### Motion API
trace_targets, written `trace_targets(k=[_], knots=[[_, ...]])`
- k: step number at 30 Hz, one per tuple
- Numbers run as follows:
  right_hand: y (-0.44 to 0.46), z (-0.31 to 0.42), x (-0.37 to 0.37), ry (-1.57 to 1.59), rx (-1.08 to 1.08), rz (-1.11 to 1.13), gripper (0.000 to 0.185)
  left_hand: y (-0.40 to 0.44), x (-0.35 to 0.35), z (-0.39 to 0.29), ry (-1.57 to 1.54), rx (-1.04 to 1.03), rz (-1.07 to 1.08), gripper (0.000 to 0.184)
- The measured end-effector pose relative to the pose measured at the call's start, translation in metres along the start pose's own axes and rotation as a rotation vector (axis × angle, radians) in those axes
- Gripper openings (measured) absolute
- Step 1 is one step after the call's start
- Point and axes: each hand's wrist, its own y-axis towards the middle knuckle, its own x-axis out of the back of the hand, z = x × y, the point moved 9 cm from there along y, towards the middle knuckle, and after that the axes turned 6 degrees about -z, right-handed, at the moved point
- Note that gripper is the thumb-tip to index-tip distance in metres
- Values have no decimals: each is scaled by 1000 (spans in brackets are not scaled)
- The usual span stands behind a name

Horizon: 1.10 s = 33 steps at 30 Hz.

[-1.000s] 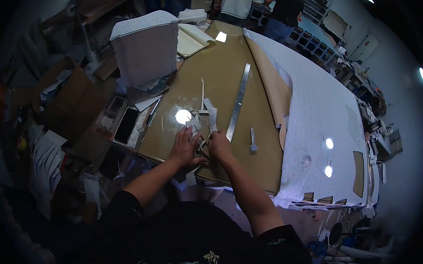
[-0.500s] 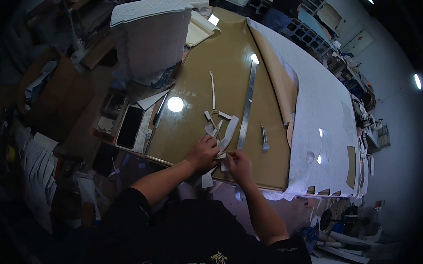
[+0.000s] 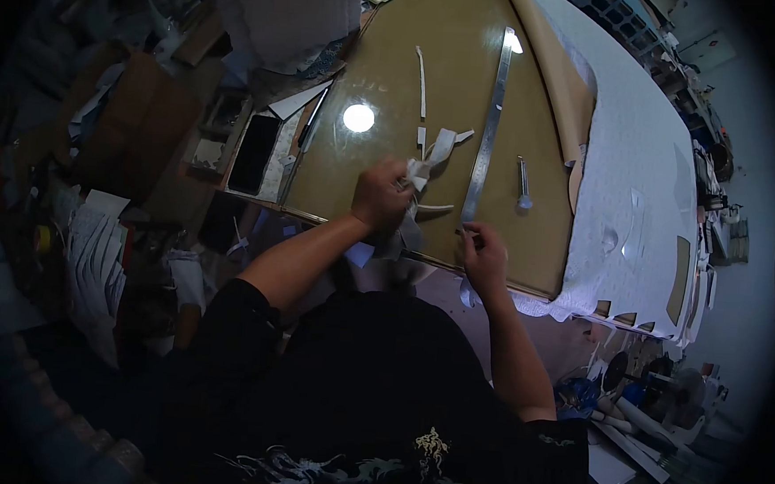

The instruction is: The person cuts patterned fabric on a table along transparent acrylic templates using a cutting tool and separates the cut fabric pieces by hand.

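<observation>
My left hand (image 3: 383, 196) is closed around a bunch of crumpled white strips (image 3: 440, 149), which look like paper or cloth. Loose ends stick out above and below the fist, partly blurred. At the lower end of a long steel ruler (image 3: 489, 128), my right hand (image 3: 486, 255) has its thumb and fingers pinched together. A tiny dark bit shows at those fingertips, too small to name; whether they touch the ruler is unclear. A thin white strip (image 3: 422, 83) and a short white scrap (image 3: 421, 138) lie on the brown tabletop (image 3: 390, 56) beyond my left hand.
A small clear-and-metal tool (image 3: 523, 184) lies right of the ruler. Brown paper (image 3: 552, 83) and a white covering (image 3: 628, 159) span the right side. A dark phone (image 3: 255, 154) and a pen (image 3: 314, 119) lie left. Tall stacked white material (image 3: 286, 14) stands at the back left.
My hands have moved apart: the left has gathered the white strips into its grip, and the right has shifted right to the ruler's lower end. The camera view has tilted downward.
</observation>
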Motion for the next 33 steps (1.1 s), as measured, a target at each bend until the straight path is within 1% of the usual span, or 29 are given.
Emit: trace_targets(k=[1,2,3,4,6,7,9,11,12,13,14,15,16,17,18,19,20,21,23,25,26,27,28,29,31,32,33], knots=[[9,4,0,-36,52,17,16,5,4,3,13,-3,-5,21],[18,8,-2,-72,103,34,18,10,18,17,1,111,-88,21],[27,10,-2,-59,110,39,18,10,34,30,-12,225,-173,20],[38,16,-4,-47,155,46,21,9,44,32,3,223,-180,20],[62,21,-14,-23,208,63,24,-4,72,46,-41,370,-304,16],[75,20,-26,-46,223,90,27,-7,79,40,-26,375,-316,16],[101,19,-55,-59,253,136,30,-20,115,23,-45,291,-585,9],[129,28,-83,-190,405,39,40,-36,128,23,-61,334,-603,12],[145,31,-100,-182,423,54,40,-46,133,25,-96,374,-604,16],[161,41,-110,-193,503,-39,42,-57,141,23,-83,377,-629,16],[172,55,-119,-199,582,-131,43,-66,141,23,-19,412,-533,21],[182,66,-129,-186,601,-112,43,-77,140,24,43,450,-436,26],[200,66,-141,-313,490,-51,39,-91,146,25,57,458,-461,26],[216,65,-153,-442,378,10,36,-104,143,30,39,484,-417,24],[232,62,-169,-433,398,27,36,-112,142,35,20,511,-371,23],[252,35,-189,-388,267,69,32,-117,148,36,32,523,-390,23],[258,16,-206,-347,131,112,28,-121,151,32,28,482,-407,22],[250,22,-213,-349,141,132,28,-125,153,28,23,442,-421,22],[223,54,-213,-518,377,202,25,-131,156,34,-22,495,-444,21],[190,72,-200,-473,394,238,24,-127,156,41,-81,558,-445,21],[165,72,-191,-426,399,262,23,-123,157,43,-92,588,-455,22],[139,63,-181,-445,377,278,23,-121,156,45,-103,614,-463,23],[116,67,-175,-341,412,314,24,-118,153,49,-112,624,-452,23],[94,72,-168,-237,446,344,26,-112,146,50,-150,596,-415,27],[45,79,-150,-150,472,395,26,-101,132,45,-204,575,-347,30],[32,86,-140,-162,438,385,26,-88,119,29,-212,499,-221,33],[14,94,-135,-103,378,498,24,-83,101,15,-226,426,-89,36]])
